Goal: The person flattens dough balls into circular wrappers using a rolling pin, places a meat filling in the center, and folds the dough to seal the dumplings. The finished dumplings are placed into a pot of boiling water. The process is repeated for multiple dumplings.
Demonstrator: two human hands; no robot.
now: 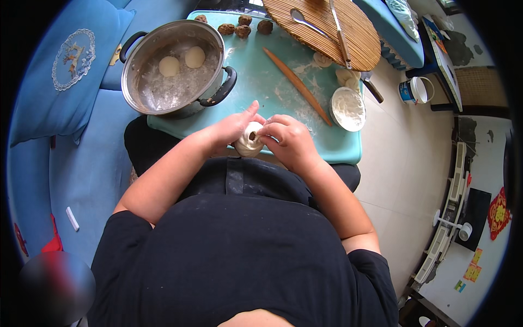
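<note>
Between my hands, close to my lap at the table's near edge, is a stuffed dough bun (249, 147), its top gathered in folds round a small hole with dark filling inside. My left hand (234, 129) cups the bun from the left, thumb raised. Fingers of my right hand (289, 140) pinch the dough rim on the other side. Beyond them a tapered wooden rolling pin (297, 84) lies slantwise on the floury turquoise table (248, 98). Several brown balls of filling (243, 31) sit at the far edge.
A large metal pot (163, 103) with two pale dough rounds (169, 66) stands at left. At right are a bowl of flour (348, 109), dough pieces (348, 79) and a black-handled knife (372, 87). A round slatted board (305, 16) carries a spoon (305, 20).
</note>
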